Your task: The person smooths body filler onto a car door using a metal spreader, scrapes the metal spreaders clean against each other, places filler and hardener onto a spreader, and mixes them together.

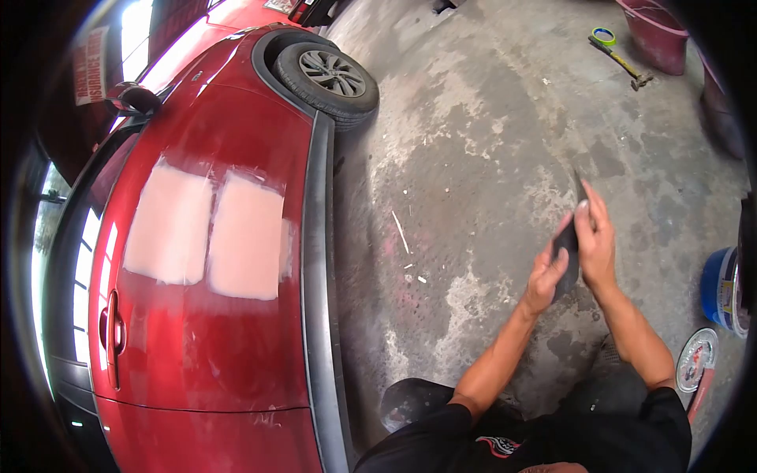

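My left hand [544, 277] and my right hand [597, 240] are close together in front of me, over the concrete floor. Between them is a dark sheet [565, 264] that looks like sandpaper, slightly blurred. The left fingers and thumb close round its lower part. My right thumb presses against it from the other side, and a thin dark edge shows above the right fingertips. To the left is a red car door [213, 339] with two pale pink filler patches, the larger patch [169, 225] and the narrower patch [246, 236]. Neither hand touches the car.
A front wheel [327, 79] stands beyond the door. On the floor at top right are a hammer [620, 63], a green tape roll [603, 36] and a maroon bucket [658, 39]. A blue bucket [717, 288] and a round lid [697, 359] sit at right.
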The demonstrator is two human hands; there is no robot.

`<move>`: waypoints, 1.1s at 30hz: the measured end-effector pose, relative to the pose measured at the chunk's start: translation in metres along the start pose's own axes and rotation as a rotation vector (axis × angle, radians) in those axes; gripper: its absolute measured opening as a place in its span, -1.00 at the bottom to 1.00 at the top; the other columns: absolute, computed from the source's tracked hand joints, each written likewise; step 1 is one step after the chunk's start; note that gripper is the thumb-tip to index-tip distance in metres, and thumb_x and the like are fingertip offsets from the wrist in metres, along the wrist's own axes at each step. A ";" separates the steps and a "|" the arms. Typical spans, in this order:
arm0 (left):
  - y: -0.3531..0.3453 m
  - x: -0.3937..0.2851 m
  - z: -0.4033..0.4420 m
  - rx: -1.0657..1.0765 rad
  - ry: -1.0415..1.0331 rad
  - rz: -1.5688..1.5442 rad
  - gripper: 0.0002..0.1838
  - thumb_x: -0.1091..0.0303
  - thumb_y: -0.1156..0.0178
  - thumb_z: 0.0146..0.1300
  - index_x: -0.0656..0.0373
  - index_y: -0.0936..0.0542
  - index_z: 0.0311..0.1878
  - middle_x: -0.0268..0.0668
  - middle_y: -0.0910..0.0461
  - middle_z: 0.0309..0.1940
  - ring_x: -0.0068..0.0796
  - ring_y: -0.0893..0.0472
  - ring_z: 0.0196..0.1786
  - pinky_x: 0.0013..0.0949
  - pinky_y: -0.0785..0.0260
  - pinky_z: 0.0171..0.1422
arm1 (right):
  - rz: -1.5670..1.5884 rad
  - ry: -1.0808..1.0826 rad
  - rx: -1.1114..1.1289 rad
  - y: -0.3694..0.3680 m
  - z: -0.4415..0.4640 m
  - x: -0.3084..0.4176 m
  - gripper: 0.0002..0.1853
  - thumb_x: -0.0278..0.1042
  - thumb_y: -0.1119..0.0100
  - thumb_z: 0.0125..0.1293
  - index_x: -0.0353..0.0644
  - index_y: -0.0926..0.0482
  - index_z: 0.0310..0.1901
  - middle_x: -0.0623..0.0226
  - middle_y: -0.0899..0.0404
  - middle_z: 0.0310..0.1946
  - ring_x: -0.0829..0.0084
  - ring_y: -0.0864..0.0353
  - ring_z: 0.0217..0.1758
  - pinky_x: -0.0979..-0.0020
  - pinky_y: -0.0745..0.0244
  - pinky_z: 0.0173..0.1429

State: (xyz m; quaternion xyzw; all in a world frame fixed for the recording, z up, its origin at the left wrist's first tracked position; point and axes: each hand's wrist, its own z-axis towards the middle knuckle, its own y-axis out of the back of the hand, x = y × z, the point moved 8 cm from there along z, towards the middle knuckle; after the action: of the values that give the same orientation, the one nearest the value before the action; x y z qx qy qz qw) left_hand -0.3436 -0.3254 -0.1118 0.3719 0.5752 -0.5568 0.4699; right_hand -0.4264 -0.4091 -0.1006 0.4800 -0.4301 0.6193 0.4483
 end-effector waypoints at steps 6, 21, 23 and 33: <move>0.051 -0.007 0.010 -0.280 0.055 0.125 -0.49 0.32 -0.06 0.38 0.21 -0.24 0.34 -0.17 -0.44 0.16 -0.37 -0.46 0.17 -0.35 -0.35 0.21 | 0.384 -0.340 0.110 0.067 0.007 -0.036 -0.64 -0.24 -0.15 0.33 -0.28 -0.51 0.06 0.36 -0.61 -0.12 0.54 -0.57 -0.14 0.48 -0.45 0.00; -0.008 0.077 -0.021 -0.548 0.557 -0.208 -0.36 0.04 -0.35 0.16 0.26 -0.33 0.13 -0.31 -0.57 -0.30 -0.58 -0.57 -0.38 -0.49 -0.45 -0.41 | 0.135 -0.663 -0.206 0.032 0.012 -0.086 -0.25 0.46 0.01 0.17 -0.27 -0.47 -0.19 0.41 -0.28 -0.53 0.53 -0.26 -0.46 0.47 -0.22 -0.42; -0.001 0.080 -0.026 -0.561 0.576 -0.220 -0.40 0.04 -0.32 0.19 0.25 -0.37 0.11 -0.33 -0.58 -0.31 -0.60 -0.58 -0.36 -0.48 -0.46 -0.40 | 0.102 -0.607 -0.166 0.025 0.000 -0.075 -0.28 0.41 -0.02 0.20 -0.30 -0.50 -0.16 0.39 -0.33 -0.46 0.51 -0.29 -0.35 0.41 -0.26 -0.30; 0.003 0.055 -0.022 -0.451 0.533 -0.506 -0.64 0.00 -0.14 0.32 0.13 -0.50 -0.10 -0.49 -0.52 -0.53 -0.74 -0.43 -0.72 -0.65 -0.18 -0.80 | 0.163 -0.353 0.141 0.006 -0.035 -0.054 -0.32 0.05 -0.24 0.26 -0.33 -0.40 0.23 0.34 -0.57 -0.23 0.63 -0.47 -0.25 0.60 -0.38 -0.15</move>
State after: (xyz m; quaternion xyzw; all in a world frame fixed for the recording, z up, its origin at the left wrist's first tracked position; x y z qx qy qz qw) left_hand -0.3590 -0.3086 -0.1664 0.2379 0.8568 -0.3995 0.2231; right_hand -0.4326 -0.3844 -0.1603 0.5750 -0.4951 0.5883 0.2796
